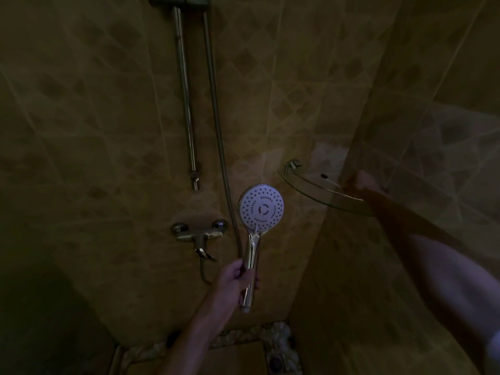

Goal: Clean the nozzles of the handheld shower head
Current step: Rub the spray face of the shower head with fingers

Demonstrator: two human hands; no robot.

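Observation:
The handheld shower head (261,211) has a round white face dotted with nozzles and a shiny chrome handle. It stands upright, face turned toward me, in a dim tiled shower. My left hand (234,280) is wrapped around the lower part of the handle. Its metal hose (216,123) runs up the wall. My right hand (364,180) is reached out over the glass corner shelf (311,185) at the right; it is blurred and dark, and I cannot tell whether it holds anything.
A chrome mixer tap (200,235) with a lever sits on the wall left of the shower head. A vertical slide rail (186,104) rises above it. A floor drain (276,361) lies below, beside a pebble border. Tiled walls close in on both sides.

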